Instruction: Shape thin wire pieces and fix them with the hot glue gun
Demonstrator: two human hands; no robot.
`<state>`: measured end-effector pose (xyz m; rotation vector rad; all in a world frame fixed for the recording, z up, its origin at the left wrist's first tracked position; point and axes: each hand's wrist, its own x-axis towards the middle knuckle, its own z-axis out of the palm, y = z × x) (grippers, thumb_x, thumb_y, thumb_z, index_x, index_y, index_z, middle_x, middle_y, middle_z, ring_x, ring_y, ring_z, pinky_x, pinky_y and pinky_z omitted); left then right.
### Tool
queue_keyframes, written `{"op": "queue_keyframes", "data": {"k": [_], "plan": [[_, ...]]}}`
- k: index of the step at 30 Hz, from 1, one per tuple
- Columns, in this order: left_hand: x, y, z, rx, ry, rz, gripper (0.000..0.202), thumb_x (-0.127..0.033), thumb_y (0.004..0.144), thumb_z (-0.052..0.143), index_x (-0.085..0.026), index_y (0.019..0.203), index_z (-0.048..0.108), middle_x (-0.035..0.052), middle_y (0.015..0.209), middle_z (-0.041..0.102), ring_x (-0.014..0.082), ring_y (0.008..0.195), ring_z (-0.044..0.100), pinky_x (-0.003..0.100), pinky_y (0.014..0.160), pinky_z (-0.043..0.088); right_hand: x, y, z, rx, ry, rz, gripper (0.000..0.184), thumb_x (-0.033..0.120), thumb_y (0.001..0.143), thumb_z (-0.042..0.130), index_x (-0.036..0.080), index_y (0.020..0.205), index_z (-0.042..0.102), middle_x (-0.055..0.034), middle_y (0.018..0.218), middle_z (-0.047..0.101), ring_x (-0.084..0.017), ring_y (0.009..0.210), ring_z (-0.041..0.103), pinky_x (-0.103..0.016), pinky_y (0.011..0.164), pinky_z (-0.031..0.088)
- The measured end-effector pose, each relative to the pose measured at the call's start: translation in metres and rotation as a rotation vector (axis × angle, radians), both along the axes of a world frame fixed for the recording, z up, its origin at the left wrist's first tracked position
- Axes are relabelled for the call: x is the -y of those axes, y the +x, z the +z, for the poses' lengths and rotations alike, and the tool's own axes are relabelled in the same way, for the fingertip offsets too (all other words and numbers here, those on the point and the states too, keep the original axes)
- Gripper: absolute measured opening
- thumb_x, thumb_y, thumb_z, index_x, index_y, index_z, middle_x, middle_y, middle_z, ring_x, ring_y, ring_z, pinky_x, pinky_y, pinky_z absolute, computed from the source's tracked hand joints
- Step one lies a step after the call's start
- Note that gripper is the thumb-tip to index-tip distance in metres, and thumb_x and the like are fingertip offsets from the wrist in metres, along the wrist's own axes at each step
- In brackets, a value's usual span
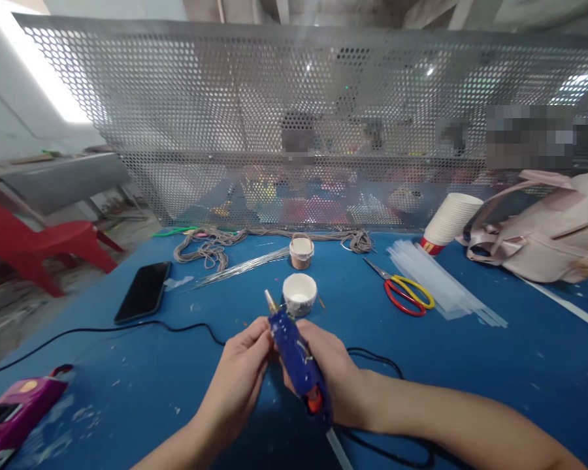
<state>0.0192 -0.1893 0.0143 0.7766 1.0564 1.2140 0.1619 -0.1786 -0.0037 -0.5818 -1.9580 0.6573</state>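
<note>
A blue hot glue gun [298,362] is wrapped in the fingers of my right hand [330,369], its nozzle pointing away and slightly left. A clear glue stick [339,450] sticks out of its back end. Close against the gun's left side, my left hand [242,365] has its thumb and fingers pinched together; what is between them, if anything, is hidden. Just beyond the nozzle stands a small white open cup [300,294]. Behind that is a second small cup [301,252], brownish on its outer side and with a pale top.
Red-and-yellow-handled scissors [406,294], translucent strips [441,281], stacked paper cups [451,219] and a pink bag [553,228] lie rightward. Leftward are a phone [144,292], thin wires [245,266], grey cord [203,248] and a purple device [22,418]. A perforated metal screen [200,117] borders the back.
</note>
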Motion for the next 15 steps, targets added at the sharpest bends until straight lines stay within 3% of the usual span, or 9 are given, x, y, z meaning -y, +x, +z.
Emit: {"op": "queue_keyframes", "data": {"k": [4,8,10,12,15], "plan": [[-0.003,-0.001,-0.002,0.028,-0.12,0.017,0.018,-0.025,0.056,0.08,-0.015,0.062,0.066,-0.0016,0.057,0.058,0.0096,0.052,0.049,0.019,0.05,0.04,0.004,0.001,0.005,0.059,0.115,0.152,0.013,0.02,0.083,0.048,0.02,0.096,0.05,-0.0092,0.089,0.063,-0.021,0.087,0.059,-0.033,0.077,0.049],[-0.008,-0.006,-0.004,0.081,-0.159,0.016,0.019,-0.028,0.058,0.079,-0.013,0.061,0.067,-0.0009,0.054,0.057,0.0083,0.046,0.047,0.018,0.044,0.036,0.004,0.008,0.004,0.136,0.046,0.328,0.007,0.025,0.083,0.052,0.023,0.089,0.055,-0.0055,0.095,0.065,-0.02,0.09,0.062,-0.031,0.081,0.05],[-0.01,-0.008,-0.004,0.116,-0.141,0.029,0.016,-0.026,0.059,0.077,-0.013,0.06,0.068,0.0001,0.056,0.058,0.009,0.05,0.048,0.019,0.047,0.039,0.003,0.013,0.003,0.079,0.049,0.217,0.011,0.022,0.081,0.056,0.023,0.092,0.057,-0.0055,0.101,0.065,-0.02,0.094,0.061,-0.031,0.084,0.049],[-0.01,-0.009,-0.004,0.149,-0.112,0.024,0.011,-0.023,0.062,0.075,-0.013,0.061,0.069,0.0015,0.059,0.058,0.0097,0.054,0.049,0.019,0.051,0.042,0.0,0.017,0.004,-0.015,0.019,-0.007,0.02,0.017,0.078,0.06,0.022,0.098,0.057,-0.0073,0.103,0.064,-0.021,0.095,0.061,-0.032,0.084,0.049],[-0.009,-0.008,-0.005,0.192,-0.097,0.0,0.008,-0.019,0.066,0.071,-0.011,0.064,0.071,0.0029,0.061,0.058,0.0094,0.055,0.048,0.019,0.052,0.042,-0.008,0.018,0.01,-0.092,-0.202,-0.191,0.016,0.022,0.078,0.063,0.021,0.094,0.057,-0.0054,0.093,0.063,-0.018,0.08,0.062,-0.032,0.074,0.052]]}}
